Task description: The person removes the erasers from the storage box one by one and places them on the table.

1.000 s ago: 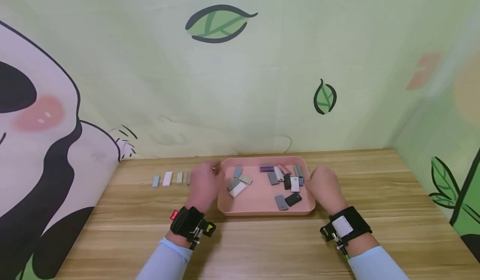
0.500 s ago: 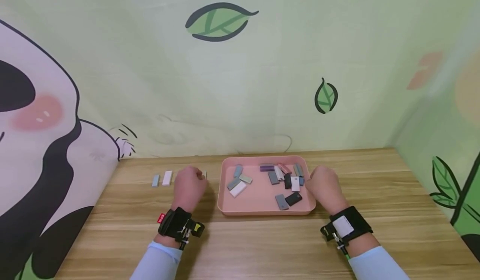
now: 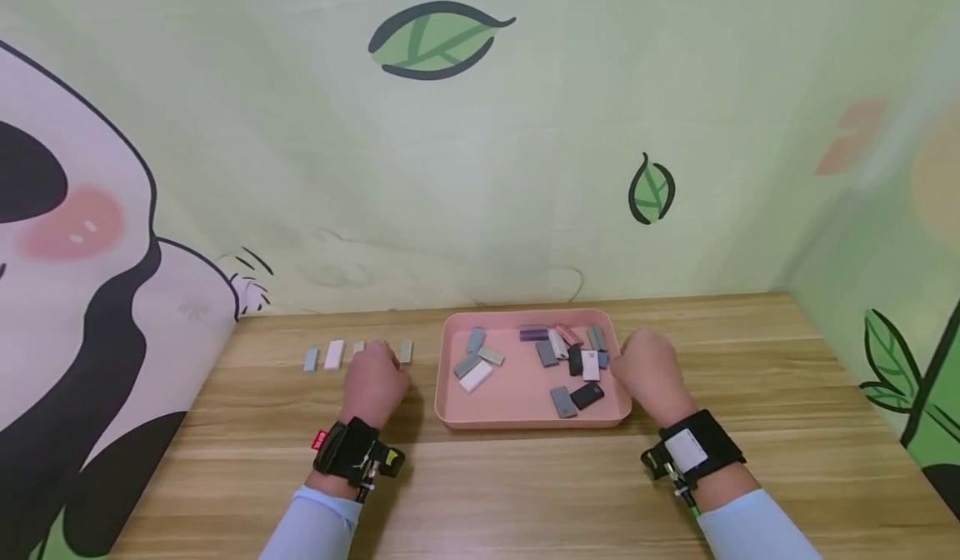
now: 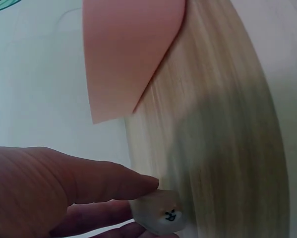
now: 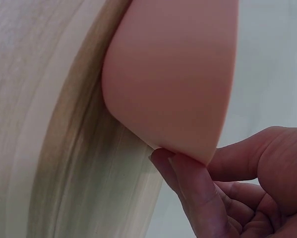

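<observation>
Simultaneously, left hand (image 3: pixel 372 382) pinching pale piece (image 4: pixel 155 212), right hand (image 3: pixel 651 377) gripping pink tray (image 3: pixel 513 402).

Open tabletop (image 3: pixel 517 493) extends in front of the pink tray (image 3: pixel 510 414), forming a wide passage between the forearms. To the left of the tray, the passage is narrower: a grey-green block (image 3: pixel 407 352) lies there, and the left hand (image 3: pixel 375 383), pinching a small block (image 4: pixel 157 213), occupies the row just beside it. Farther left, a white block (image 3: pixel 334 355) and a light-blue block (image 3: pixel 311 360) obstruct a low sweep. The right hand (image 3: pixel 651 377) blocks the tray's right wall, which it grips; tabletop lies open beyond it. Behind the tray, a thin strip ends at the backdrop (image 3: pixel 525 168). Within the low rim, bare floor separates the left cluster (image 3: pixel 476 377) from the right cluster (image 3: pixel 589 367).
</observation>
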`<state>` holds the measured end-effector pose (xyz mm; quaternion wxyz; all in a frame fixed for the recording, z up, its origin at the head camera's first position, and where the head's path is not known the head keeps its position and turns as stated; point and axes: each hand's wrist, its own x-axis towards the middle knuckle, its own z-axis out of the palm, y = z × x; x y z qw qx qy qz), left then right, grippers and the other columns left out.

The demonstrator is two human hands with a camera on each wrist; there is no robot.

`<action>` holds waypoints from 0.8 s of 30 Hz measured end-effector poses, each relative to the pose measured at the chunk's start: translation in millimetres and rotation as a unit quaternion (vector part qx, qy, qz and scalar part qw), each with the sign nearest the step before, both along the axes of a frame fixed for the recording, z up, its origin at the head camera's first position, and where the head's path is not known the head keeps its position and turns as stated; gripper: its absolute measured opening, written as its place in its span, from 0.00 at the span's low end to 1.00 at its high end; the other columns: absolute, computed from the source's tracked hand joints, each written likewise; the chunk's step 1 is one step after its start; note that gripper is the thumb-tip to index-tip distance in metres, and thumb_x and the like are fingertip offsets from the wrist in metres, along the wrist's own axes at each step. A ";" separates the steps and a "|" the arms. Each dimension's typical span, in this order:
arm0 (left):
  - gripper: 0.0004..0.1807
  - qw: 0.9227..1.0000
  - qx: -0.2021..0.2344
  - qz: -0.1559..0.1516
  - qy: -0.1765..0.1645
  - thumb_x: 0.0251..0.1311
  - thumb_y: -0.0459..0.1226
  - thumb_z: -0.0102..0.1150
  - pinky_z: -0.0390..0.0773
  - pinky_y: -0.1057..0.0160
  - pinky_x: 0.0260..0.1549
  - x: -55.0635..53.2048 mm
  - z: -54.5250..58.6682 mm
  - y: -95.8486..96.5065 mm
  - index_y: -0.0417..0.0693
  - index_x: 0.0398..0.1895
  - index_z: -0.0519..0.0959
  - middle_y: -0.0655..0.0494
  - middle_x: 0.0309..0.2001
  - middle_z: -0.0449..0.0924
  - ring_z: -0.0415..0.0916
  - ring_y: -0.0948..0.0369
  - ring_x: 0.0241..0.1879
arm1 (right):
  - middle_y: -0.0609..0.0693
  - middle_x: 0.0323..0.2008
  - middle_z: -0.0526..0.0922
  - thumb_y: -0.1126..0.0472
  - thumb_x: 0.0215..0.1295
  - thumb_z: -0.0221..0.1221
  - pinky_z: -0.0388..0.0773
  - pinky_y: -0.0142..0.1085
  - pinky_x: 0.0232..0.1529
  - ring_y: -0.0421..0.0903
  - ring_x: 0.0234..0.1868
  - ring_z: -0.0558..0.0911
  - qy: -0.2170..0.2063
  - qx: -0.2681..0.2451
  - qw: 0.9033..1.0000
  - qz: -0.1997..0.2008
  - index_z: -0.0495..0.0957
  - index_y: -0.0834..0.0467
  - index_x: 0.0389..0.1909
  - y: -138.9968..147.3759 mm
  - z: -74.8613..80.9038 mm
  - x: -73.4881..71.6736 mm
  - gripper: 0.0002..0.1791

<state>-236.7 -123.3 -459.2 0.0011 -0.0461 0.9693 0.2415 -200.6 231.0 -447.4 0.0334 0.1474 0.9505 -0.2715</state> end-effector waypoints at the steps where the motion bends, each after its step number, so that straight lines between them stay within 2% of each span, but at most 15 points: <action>1: 0.11 1.000 -0.005 -0.001 0.000 0.46 0.28 0.56 0.62 0.64 0.10 0.3 -0.4 -0.2 0.46 0.12 0.69 0.55 0.12 0.67 0.65 0.59 0.13 | 0.47 0.10 0.67 0.61 0.61 0.55 0.61 0.31 0.14 0.44 0.13 0.72 0.000 0.001 1.000 0.001 0.77 0.60 0.14 0.3 -0.1 -0.2 0.16; 5: 0.08 1.000 -0.015 -0.009 0.001 0.47 0.28 0.55 0.64 0.64 0.11 0.1 -2.8 -2.1 0.45 0.16 0.69 0.52 0.16 0.69 0.67 0.58 0.15 | 0.47 0.11 0.66 0.61 0.61 0.55 0.61 0.31 0.14 0.44 0.13 0.72 -0.001 -0.001 1.000 -0.001 0.77 0.60 0.14 1.1 -0.7 -0.5 0.16; 8: 0.08 1.000 -0.021 -0.013 0.004 0.47 0.28 0.55 0.64 0.64 0.11 -0.1 -5.0 -3.4 0.45 0.17 0.68 0.53 0.16 0.68 0.67 0.58 0.15 | 0.47 0.10 0.66 0.61 0.61 0.55 0.61 0.31 0.14 0.44 0.13 0.71 0.005 0.004 1.000 0.002 0.76 0.60 0.13 0.8 -0.7 0.1 0.17; 15: 0.14 0.999 -0.031 -0.017 0.002 0.46 0.27 0.53 0.61 0.64 0.09 -1.5 -7.8 -5.4 0.48 0.09 0.65 0.56 0.11 0.62 0.64 0.59 0.12 | 0.46 0.09 0.64 0.62 0.60 0.55 0.60 0.31 0.13 0.43 0.12 0.69 0.016 0.013 1.000 0.011 0.73 0.59 0.10 -0.4 -1.0 0.4 0.18; 20: 0.13 0.999 -0.033 -0.022 -0.013 0.45 0.27 0.54 0.62 0.64 0.10 -0.2 -4.6 -4.0 0.47 0.09 0.67 0.54 0.14 0.66 0.65 0.58 0.14 | 0.46 0.09 0.64 0.63 0.59 0.55 0.60 0.31 0.13 0.44 0.12 0.70 0.014 0.010 1.000 0.009 0.73 0.59 0.10 0.4 -0.1 0.2 0.17; 24: 0.09 0.999 -0.039 -0.020 -0.014 0.46 0.28 0.55 0.64 0.64 0.12 2.8 4.1 -1.2 0.45 0.13 0.70 0.51 0.18 0.70 0.67 0.56 0.17 | 0.46 0.09 0.64 0.63 0.59 0.55 0.60 0.31 0.13 0.44 0.12 0.70 0.009 0.007 1.000 0.008 0.73 0.59 0.11 0.0 0.4 0.1 0.17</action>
